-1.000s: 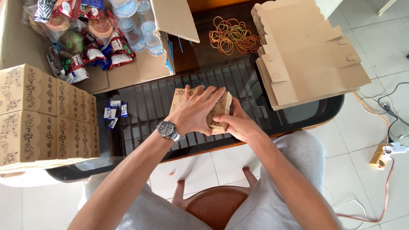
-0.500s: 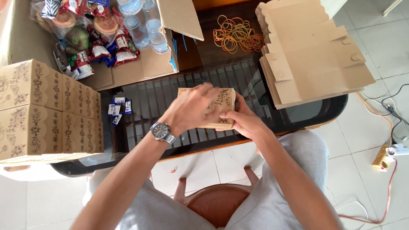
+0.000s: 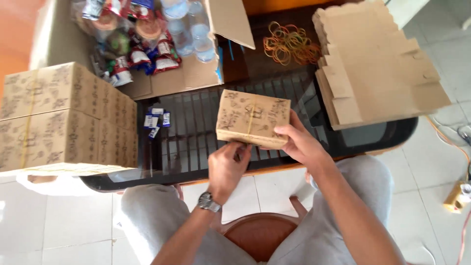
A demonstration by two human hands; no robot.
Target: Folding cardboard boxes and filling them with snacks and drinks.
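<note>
Holding a small printed cardboard box [image 3: 252,118] with right hand [image 3: 299,142], fingers curled around its near edge. Pinching its lower edge with left hand [image 3: 228,167], above the glass table [image 3: 196,142].

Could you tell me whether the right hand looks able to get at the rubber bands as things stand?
Probably not at once: the right hand is holding the closed box; the rubber bands lie uncovered beyond it.

Matt printed cardboard box [image 3: 252,118] in hand. Glossy dark glass table [image 3: 196,147] underneath. Rubber bands [image 3: 289,43] and shiny plastic bottles [image 3: 189,29] behind.
</note>
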